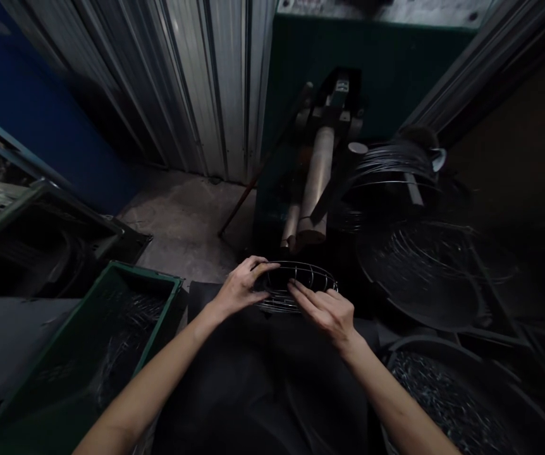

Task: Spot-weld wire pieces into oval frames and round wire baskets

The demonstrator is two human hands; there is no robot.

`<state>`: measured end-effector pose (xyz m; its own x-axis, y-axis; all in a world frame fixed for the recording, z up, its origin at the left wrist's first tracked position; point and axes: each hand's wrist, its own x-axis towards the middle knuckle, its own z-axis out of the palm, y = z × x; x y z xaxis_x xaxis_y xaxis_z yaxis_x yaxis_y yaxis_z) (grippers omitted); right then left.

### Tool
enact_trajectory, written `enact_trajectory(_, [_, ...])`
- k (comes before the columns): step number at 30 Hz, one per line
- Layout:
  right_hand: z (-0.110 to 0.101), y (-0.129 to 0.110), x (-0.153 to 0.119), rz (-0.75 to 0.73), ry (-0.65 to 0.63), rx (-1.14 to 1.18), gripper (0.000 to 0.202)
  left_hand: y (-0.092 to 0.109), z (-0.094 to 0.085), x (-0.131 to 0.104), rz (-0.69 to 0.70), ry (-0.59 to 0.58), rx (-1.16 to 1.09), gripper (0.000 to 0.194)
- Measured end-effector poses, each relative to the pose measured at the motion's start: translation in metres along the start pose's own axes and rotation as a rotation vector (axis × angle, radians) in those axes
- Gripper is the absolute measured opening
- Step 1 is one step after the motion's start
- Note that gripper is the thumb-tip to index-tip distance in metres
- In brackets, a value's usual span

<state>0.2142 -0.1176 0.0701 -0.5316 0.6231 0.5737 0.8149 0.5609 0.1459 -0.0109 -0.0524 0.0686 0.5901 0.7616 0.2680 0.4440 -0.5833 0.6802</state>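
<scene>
A round frame of thin shiny wire (279,306), with rings joined by short cross wires, is held in front of my lap. My left hand (244,285) grips its left side, thumb and fingers on the wires. On the right side, my right hand (327,311) holds the frame, index finger stretched along the inside and the other fingers curled at the rim. Just beyond the frame, two metal cylinder arms (317,183) stick out from a green machine (396,69). A gap shows between the arms and the frame.
On the left stands a green crate (111,278) with small wire pieces inside. To the right are a basin of small metal pieces (443,392), a dark pan with wire rings (424,297) and stacked wire rings (391,161). Corrugated metal sheet (196,76) forms the wall.
</scene>
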Motion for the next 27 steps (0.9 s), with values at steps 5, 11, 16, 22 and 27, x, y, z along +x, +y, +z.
enact_trajectory(5, [0.007,0.005,0.002,0.067,-0.074,0.046,0.033,-0.01,0.0,0.009,0.034,0.022,0.03,0.064])
enact_trajectory(11, [0.015,0.006,0.003,0.121,-0.08,0.141,0.034,-0.022,0.003,0.014,0.086,0.036,0.066,0.059])
enact_trajectory(16, [0.02,0.007,-0.003,0.079,-0.041,0.088,0.035,-0.027,0.011,0.01,0.078,0.049,0.032,0.064])
enact_trajectory(22, [0.027,0.017,0.004,0.012,0.018,0.01,0.031,-0.036,0.012,0.02,0.084,0.069,0.055,0.065])
enact_trajectory(27, [0.034,0.022,0.01,0.038,-0.034,-0.001,0.032,-0.047,0.012,0.027,0.115,0.074,0.073,0.066])
